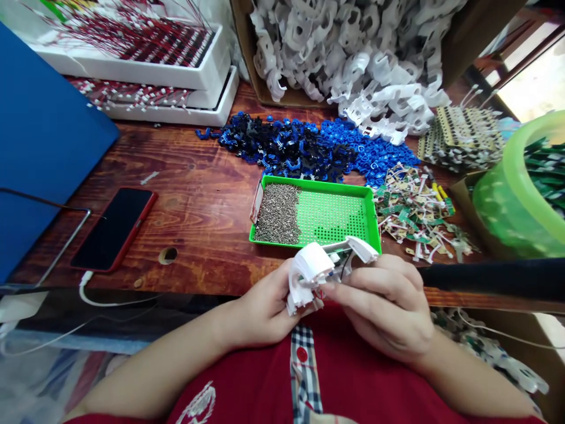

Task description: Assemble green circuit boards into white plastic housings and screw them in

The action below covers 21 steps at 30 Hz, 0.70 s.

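Both hands hold a white plastic housing (312, 265) in front of my chest, just over the table's front edge. My left hand (269, 300) is closed around its left side, the thumb against the shell. On the other side, my right hand (384, 300) grips it with bent fingers, fingertips at its inner opening. A bit of green board and short red and dark wires show inside the housing. Right behind it lies a green tray (335, 206) with a heap of small screws (278, 213) in its left part.
Blue and black plastic parts (291, 147) are piled behind the tray, below a cardboard box of white housings (353, 53). Small wired circuit boards (415, 212) lie right, beside a green tub (507, 188). A phone (115, 228) on a cable and foam trays (212, 65) of red wires are left.
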Motion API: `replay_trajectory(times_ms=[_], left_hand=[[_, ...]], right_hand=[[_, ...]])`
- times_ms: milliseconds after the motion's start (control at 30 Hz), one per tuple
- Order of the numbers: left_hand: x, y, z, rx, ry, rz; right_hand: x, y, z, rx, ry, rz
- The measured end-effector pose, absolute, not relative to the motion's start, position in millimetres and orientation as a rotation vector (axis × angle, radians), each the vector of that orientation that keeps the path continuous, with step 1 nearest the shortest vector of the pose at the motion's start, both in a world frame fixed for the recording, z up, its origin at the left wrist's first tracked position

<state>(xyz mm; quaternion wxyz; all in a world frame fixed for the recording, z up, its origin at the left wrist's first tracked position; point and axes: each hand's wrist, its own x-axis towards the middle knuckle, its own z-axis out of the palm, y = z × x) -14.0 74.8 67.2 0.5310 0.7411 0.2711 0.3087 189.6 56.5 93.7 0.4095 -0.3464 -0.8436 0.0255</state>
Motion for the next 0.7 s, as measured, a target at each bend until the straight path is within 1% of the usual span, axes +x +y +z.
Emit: replay_trajectory(times_ms=[333,533,700], left_hand=[[-13.8,74.2,83.0,1.778,0.597,0.65],[-14.3,73.1,76.7,1.787,0.538,0.663],[-16.2,72.8,74.0,1.77,0.594,0.633]], right_hand=[[189.2,49.8,91.9,-0.777,-2.102,-0.008],[189.4,50.8,90.0,-0.755,-2.085,-0.011],[185.6,55.1,93.9,-0.804,-2.055,0.076]])
